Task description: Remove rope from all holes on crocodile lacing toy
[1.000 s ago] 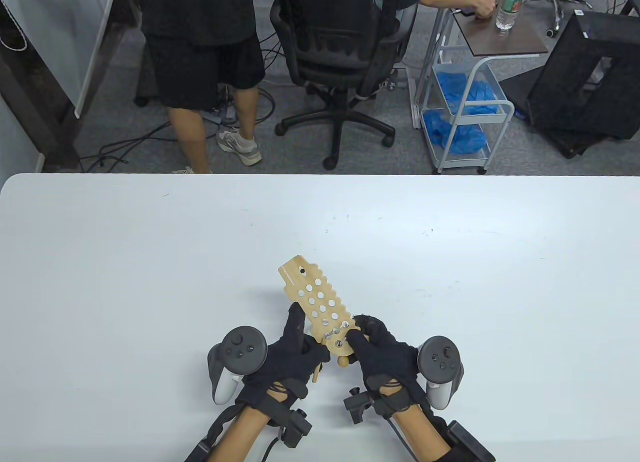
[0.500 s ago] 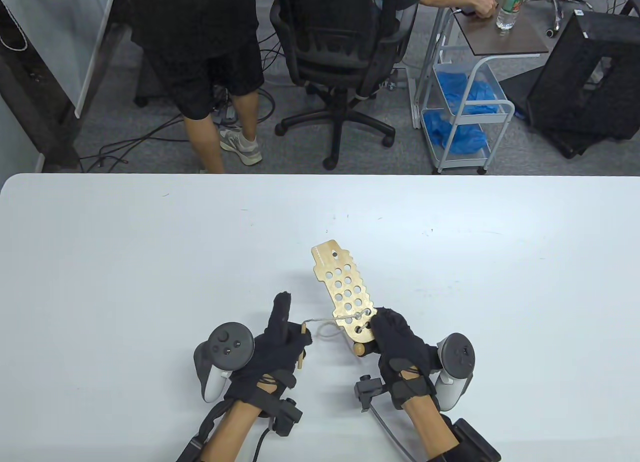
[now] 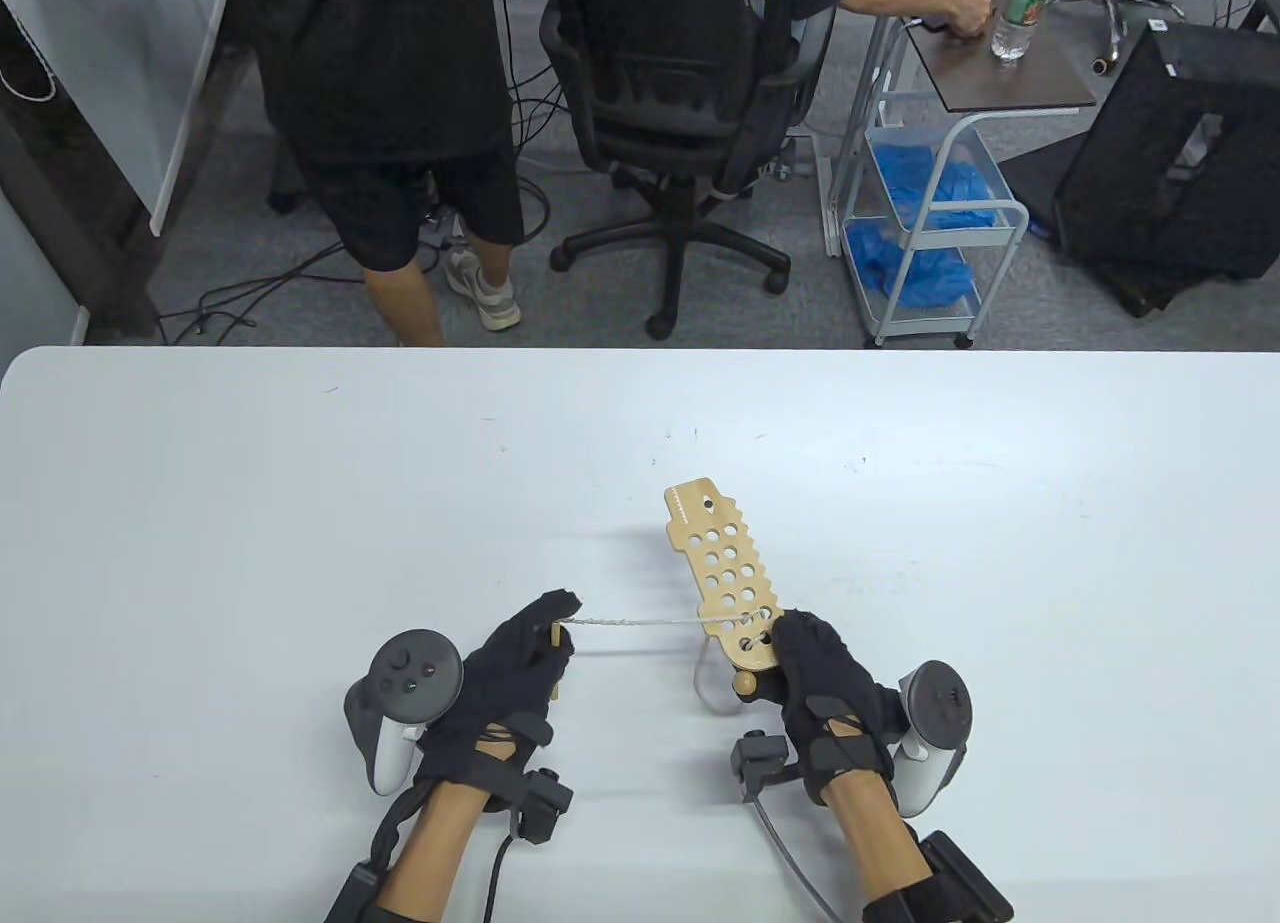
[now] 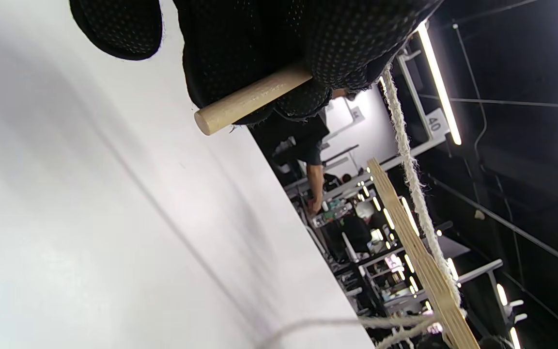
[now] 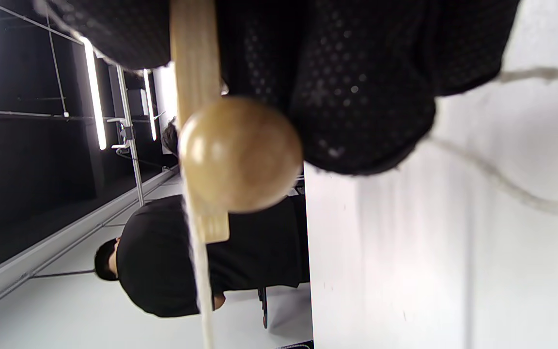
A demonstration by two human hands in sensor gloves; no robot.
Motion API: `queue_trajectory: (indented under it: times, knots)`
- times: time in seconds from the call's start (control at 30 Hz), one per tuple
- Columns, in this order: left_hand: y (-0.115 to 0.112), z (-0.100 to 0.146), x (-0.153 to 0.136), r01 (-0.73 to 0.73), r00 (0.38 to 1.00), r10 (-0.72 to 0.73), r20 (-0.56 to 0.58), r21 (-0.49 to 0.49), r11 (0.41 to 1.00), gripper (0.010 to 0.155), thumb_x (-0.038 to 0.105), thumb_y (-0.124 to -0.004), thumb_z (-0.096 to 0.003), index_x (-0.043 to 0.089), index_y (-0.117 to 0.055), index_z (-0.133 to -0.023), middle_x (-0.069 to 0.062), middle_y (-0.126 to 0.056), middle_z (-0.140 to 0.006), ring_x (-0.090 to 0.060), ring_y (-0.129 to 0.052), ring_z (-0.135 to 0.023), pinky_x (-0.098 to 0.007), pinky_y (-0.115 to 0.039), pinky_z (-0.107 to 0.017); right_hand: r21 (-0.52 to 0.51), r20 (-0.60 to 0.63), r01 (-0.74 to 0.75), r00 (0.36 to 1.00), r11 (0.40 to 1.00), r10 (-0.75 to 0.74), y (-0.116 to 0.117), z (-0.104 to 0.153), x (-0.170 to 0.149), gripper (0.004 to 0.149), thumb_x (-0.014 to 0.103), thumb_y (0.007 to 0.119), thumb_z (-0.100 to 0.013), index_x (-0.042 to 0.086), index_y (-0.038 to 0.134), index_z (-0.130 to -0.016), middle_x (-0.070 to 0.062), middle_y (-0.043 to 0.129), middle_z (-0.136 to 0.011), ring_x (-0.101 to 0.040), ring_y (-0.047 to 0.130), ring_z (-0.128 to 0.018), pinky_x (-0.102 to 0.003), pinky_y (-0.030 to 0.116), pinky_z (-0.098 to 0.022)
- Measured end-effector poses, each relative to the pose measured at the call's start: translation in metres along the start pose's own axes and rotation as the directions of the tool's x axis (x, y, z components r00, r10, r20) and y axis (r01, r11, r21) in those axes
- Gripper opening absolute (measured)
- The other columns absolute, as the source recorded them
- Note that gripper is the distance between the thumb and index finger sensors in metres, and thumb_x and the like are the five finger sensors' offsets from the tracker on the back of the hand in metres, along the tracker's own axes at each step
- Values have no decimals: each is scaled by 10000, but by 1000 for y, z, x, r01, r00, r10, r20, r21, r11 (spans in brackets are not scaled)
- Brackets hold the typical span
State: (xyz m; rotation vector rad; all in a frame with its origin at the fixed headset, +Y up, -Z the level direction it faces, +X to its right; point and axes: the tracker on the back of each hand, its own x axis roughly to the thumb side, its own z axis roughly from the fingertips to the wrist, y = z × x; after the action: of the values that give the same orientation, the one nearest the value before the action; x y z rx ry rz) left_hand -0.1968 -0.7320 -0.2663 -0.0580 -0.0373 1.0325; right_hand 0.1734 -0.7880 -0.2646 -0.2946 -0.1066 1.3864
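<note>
Rope [image 3: 630, 622] runs taut from the wooden crocodile lacing board [image 3: 728, 588] leftward to the left hand [image 3: 505, 673], whose fingers are clamped on the wooden needle [image 4: 252, 98] at the rope's end. A slack loop hangs below the board's near end. The right hand [image 3: 825, 688] grips that near end, beside a round wooden bead [image 5: 240, 152], above the white table [image 3: 250, 523].

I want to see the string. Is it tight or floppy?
Tight: the rope runs straight from the left hand to the crocodile board. A slack loop hangs below.
</note>
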Motion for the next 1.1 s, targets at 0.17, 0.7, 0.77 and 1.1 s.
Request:
queue_trajectory:
  times: [0.17,0.7,0.77,1.1]
  knots:
    - [9,-2,-8,-9,1000,10,-25,32,999,552,264,-818,-499,404,-721,-1024,-5,-891,-894,-220,-930,-719,-624,-677,-669,-40,-23,45,999,998,-46,-11,-4,1,488,327,791,-448,-17,728,-788,-201,970,-536,-359,1005,-343,-627,750,-426]
    - [51,0,-37,-117,986,142,-92,232,966,490,326,-804,-506,423,-735,-981,28,-944,-859,-179,-969,-673,-548,-752,-634,-137,-67,131,988,982,-141,-39,-13,0,487,333,749,-466,-11,704,-807,-199,954,-564,-360,996,-371,-627,738,-443]
    - [57,1,-42,-136,980,167,-104,258,957,486,331,-801,-509,425,-731,-980,31,-945,-860,-173,-968,-675,-542,-756,-633,-147,-68,143,986,979,-154,-41,-13,0,486,333,742,-468,-10,699,-810,-199,951,-569,-361,994,-377,-628,735,-445]
    - [78,9,-65,-300,921,372,-115,400,866,461,351,-782,-525,396,-674,-971,68,-951,-845,-120,-985,-648,-489,-790,-622,-202,-71,206,972,958,-224,-50,-12,2,481,328,721,-475,2,687,-826,-202,941,-592,-366,987,-401,-630,724,-459]
